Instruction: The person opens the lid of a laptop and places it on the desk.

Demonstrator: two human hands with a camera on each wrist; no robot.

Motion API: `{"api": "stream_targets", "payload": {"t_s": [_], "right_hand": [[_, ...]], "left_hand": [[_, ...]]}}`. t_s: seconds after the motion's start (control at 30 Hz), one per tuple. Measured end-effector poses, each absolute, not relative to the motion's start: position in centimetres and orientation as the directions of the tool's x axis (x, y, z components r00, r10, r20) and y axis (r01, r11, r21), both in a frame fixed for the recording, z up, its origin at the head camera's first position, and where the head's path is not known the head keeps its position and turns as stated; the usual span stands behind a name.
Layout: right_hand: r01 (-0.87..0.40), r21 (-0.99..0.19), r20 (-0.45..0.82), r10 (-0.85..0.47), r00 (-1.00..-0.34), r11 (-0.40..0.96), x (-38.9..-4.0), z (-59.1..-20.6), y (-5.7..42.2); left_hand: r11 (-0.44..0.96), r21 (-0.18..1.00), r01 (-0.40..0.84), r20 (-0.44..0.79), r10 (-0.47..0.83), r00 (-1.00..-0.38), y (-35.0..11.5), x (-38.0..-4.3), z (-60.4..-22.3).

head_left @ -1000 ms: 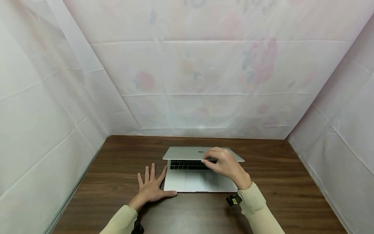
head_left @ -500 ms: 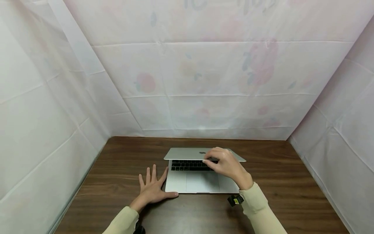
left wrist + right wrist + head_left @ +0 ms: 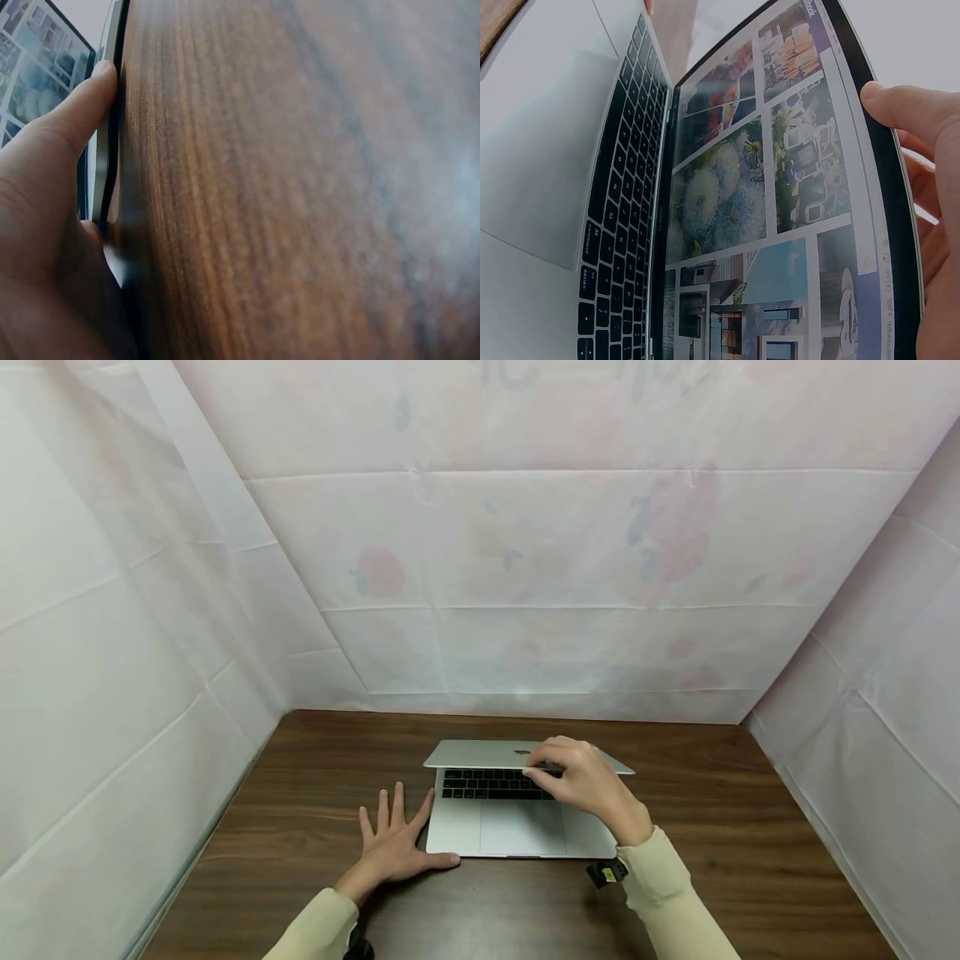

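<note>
A silver laptop lies partly open on the wooden table, its lid slanting forward over part of the black keyboard. My right hand pinches the lid's upper edge, thumb on the black bezel inside and fingers behind, as the right wrist view shows. Lit photo tiles fill the screen. Beside the base, my left hand spreads its fingers on the table. Its thumb lies at the base's front left corner; the index finger comes close to the left side.
The brown wood-grain table surrounds the laptop. White cloth sheets with faded fruit prints hang behind it and along both sides. A small black device is strapped at the right wrist.
The lid has tilted up very slightly, with the right hand still pinching its edge. The left hand stays at the front left corner. The head view has shifted a little.
</note>
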State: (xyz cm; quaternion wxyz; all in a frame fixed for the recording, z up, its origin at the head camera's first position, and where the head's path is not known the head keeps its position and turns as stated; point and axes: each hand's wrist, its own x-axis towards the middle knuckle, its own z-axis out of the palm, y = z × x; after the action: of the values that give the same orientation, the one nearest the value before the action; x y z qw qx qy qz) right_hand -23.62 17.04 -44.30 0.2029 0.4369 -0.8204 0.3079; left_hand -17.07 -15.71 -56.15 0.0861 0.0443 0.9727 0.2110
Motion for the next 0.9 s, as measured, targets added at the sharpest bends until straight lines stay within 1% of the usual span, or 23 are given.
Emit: {"api": "stream_targets", "payload": {"t_s": [0.33,0.6,0.77,0.9], "right_hand": [[-0.828,-0.348,0.586,-0.587,-0.559,0.440,-23.9,-44.1,17.0],[-0.808,-0.382,0.554,-0.589,-0.588,0.448,-24.3,-43.9,17.0],[-0.801,-0.373,0.545,-0.588,-0.598,0.468,-24.4,-43.8,17.0],[-0.797,-0.362,0.543,-0.586,-0.602,0.483,-24.5,-43.6,17.0]], "left_hand": [[0.912,0.407,0.049,-0.158,0.123,-0.980,-15.8,-17.2,-56.3],[0.920,0.391,0.030,-0.201,0.117,-0.973,-15.6,-16.9,-54.6],[0.927,0.375,0.027,-0.208,0.113,-0.972,-15.4,-16.7,-54.3],[0.920,0.391,0.030,-0.204,0.119,-0.972,-15.5,-16.8,-54.8]]}}
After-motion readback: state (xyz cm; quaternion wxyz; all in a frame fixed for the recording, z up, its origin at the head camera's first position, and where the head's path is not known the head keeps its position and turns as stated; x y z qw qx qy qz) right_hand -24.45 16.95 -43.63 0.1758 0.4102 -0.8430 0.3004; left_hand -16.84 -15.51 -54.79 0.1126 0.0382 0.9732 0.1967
